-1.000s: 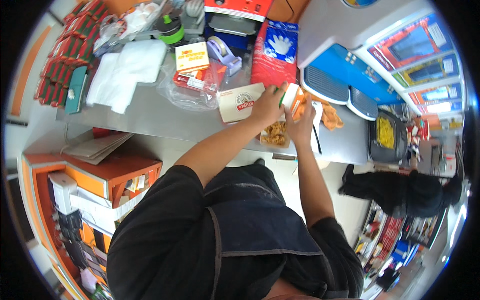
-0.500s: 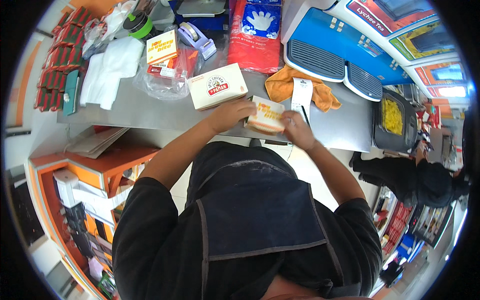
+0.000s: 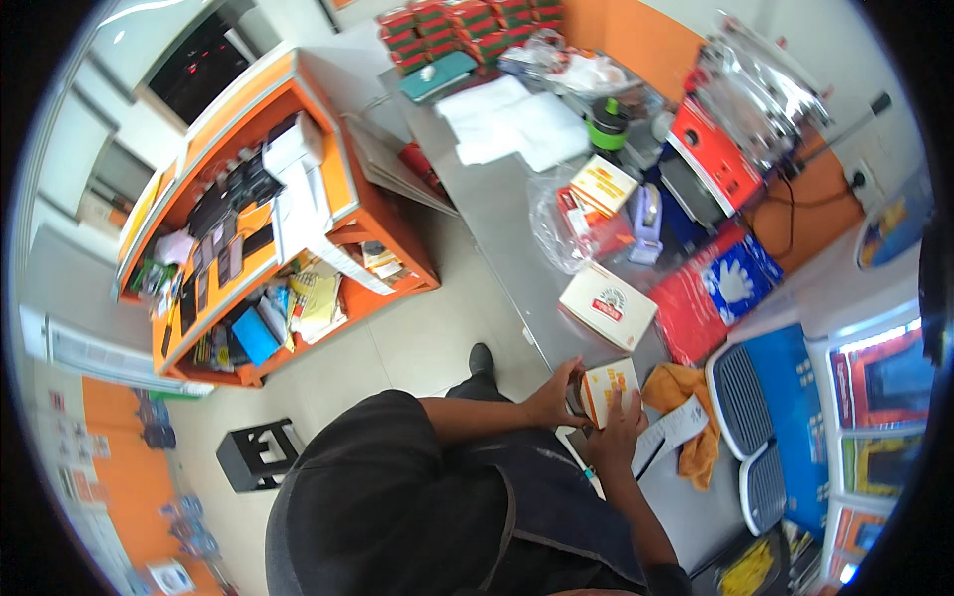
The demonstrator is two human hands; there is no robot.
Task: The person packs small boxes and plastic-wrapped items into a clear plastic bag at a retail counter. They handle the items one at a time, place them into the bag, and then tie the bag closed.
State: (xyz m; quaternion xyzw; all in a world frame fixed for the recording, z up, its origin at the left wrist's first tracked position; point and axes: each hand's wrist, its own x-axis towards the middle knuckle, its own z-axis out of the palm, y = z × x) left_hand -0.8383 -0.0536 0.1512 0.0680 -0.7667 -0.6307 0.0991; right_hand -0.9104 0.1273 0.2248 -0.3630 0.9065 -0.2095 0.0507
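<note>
That small paperboard box (image 3: 610, 390) is between both your hands, right by the near edge of the counter. It's a boxy little carton, white with yellow-orange print, and I can't tell if its base is touching the metal. Your left hand (image 3: 553, 401) has its fingers closed in against the box's left side, and your right hand (image 3: 620, 429) has its fingers laid over the face nearest you, so you've got it from 2 sides.

Just beyond is a bigger cream carton (image 3: 606, 306), crisp-edged, with a round red-and-dark emblem on the lid. To the right, an orange cloth (image 3: 702, 462) lies in soft crumpled folds, with a white paper slip (image 3: 680, 425) partly over it and a thin black stick (image 3: 651, 458) on the slip.

Going outward on the smooth grey metal counter (image 3: 497, 248), you've got a glossy red plastic packet (image 3: 684, 304) under a blue pack (image 3: 736, 282) with a white hand shape, a chunky lilac tape dispenser (image 3: 647, 224), a wrinkly clear bag (image 3: 550, 236) and flat white sheets (image 3: 550, 134). 2 ribbed grey trays sit at the blue machine (image 3: 795, 392).

Down left, there's a boxy black stool (image 3: 256, 457) on the pale tiles.
</note>
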